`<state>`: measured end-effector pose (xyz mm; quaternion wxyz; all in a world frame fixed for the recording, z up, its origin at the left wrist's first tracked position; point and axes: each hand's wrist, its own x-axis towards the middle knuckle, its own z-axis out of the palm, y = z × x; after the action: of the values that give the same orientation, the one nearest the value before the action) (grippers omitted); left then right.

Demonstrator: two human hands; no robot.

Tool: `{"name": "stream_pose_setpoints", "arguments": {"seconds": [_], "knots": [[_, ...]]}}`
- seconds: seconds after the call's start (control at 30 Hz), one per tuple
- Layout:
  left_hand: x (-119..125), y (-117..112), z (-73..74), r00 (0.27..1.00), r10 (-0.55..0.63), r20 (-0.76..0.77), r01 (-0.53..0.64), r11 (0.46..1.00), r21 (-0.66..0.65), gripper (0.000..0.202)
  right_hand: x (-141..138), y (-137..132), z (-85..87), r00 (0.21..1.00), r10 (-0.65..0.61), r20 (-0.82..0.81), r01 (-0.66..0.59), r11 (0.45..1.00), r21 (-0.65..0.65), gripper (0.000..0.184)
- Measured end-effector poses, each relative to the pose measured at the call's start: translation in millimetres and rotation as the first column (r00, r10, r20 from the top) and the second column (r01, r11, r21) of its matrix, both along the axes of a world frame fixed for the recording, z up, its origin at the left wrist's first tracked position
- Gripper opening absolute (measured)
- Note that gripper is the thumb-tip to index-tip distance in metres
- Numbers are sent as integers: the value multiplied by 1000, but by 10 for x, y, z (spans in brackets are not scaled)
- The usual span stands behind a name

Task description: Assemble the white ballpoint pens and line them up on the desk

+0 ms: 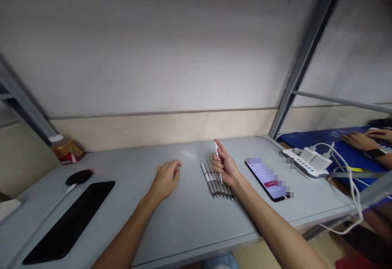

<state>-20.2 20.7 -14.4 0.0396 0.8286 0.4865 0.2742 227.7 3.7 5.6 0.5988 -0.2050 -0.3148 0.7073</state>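
My right hand (226,166) is closed around a white and grey pen (216,149), held nearly upright with its top end by my raised index finger. Beneath and beside that hand, several similar pens (210,181) lie side by side in a row on the grey desk (183,228). Their white parts point toward the wall and their grey grips toward me; my hand covers some of them. My left hand (166,178) rests on the desk to the left of the row, apart from it. Its fingers are loosely curled together, with nothing seen in them.
A phone with a lit screen (266,181) lies right of the pens, near a white power strip (306,163) with cables. At left are a black mat (70,222), a black round device (79,176) and a jar (65,150). Another person's hands (359,141) are at far right.
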Motion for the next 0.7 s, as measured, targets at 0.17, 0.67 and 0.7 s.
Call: {"name": "stream_pose_setpoints", "arguments": {"seconds": [0.17,0.67,0.7], "knots": [[-7,11,-17,1000,16,-13,-16,1000,-17,19,-24,-14,16,1000,-6,7,6,1000,-11,36],[13,-51,14,998,5,-67,-10,998,-70,24,-238,-143,23,982,114,148,-114,993,-8,43],[16,-53,14,998,5,-70,-10,997,-72,25,-255,-152,13,977,112,184,-115,993,1,44]]}}
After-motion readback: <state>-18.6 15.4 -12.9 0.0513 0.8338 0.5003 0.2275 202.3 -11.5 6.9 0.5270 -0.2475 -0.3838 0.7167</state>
